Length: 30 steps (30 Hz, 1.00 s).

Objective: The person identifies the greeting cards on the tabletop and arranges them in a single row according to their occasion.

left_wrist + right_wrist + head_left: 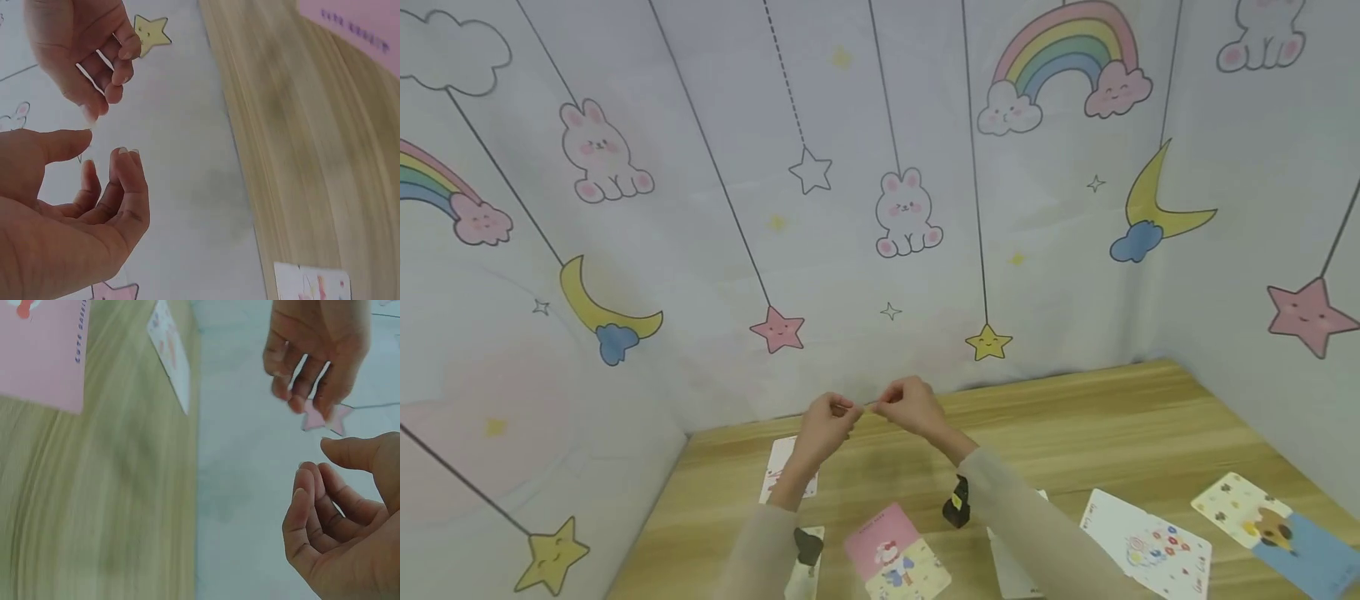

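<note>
Both hands are raised over the far edge of the wooden table, fingertips nearly meeting. My left hand [827,425] and right hand [913,407] pinch a tiny pale strip [868,408] between them, thumb against index finger. In the left wrist view, a faint see-through bit [93,125] shows between the left thumb [69,144] and the right fingertips [92,112]. The other fingers of each hand curve loosely, apart from the thumb. What the strip is made of, I cannot tell. Below the hands lies a pink and yellow card [898,550] with a cartoon rabbit.
A white card [780,457] lies beyond the left forearm, another [1011,571] partly beneath the right sleeve. Further right are a white card with drawn flowers [1105,525] and a yellow and blue dog card [1311,550]. A patterned curtain [850,267] hangs behind the table [1060,425].
</note>
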### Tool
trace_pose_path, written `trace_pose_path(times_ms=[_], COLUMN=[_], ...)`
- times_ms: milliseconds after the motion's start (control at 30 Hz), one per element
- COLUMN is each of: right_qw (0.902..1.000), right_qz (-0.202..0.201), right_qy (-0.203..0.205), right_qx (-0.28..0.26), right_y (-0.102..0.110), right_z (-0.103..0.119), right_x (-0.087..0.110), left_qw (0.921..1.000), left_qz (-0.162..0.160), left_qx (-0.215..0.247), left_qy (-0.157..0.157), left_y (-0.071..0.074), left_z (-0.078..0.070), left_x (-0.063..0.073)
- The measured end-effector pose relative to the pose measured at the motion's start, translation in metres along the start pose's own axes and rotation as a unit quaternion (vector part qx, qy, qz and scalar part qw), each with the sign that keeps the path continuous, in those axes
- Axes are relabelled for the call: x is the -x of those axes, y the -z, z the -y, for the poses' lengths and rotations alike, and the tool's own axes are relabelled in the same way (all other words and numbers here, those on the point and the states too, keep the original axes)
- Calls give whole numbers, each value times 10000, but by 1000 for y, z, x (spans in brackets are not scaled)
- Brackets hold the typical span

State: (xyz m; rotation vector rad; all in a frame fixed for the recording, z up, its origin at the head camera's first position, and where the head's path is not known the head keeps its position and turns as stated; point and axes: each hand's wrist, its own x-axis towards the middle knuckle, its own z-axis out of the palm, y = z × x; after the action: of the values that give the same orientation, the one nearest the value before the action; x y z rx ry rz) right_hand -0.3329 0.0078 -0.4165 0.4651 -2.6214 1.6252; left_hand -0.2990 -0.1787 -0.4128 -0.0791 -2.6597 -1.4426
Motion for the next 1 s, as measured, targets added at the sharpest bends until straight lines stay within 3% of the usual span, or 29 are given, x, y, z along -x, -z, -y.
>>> trace_pose_path(times_ms=[167, 333, 467, 700, 833, 1000], right_qw=[9998, 9999, 9992, 9944, 9910, 9883], right_qz=[-108, -25, -9, -73, 38, 349], right_qy=[4, 89, -207, -350, -360, -399], right_qx=[-146, -50, 327, 995, 1289, 1427], right_y=[49, 107, 148, 200, 223, 239], right_z=[-8, -30, -48, -76, -97, -118], right_x=[20, 52, 83, 144, 179, 211], left_qw=[9979, 9927, 9843, 9668, 9446, 8938], left_qz=[429, 929, 1483, 2058, 2454, 2848], left_qx=[100, 125, 103, -539, -1175, -2260], left_qy=[-481, -762, -956, -1418, -1834, -2626], left_y=[-33, -71, -101, -142, -162, -185], left_z=[-23, -44, -58, -77, -89, -105], left_x=[4, 15, 21, 31, 38, 45])
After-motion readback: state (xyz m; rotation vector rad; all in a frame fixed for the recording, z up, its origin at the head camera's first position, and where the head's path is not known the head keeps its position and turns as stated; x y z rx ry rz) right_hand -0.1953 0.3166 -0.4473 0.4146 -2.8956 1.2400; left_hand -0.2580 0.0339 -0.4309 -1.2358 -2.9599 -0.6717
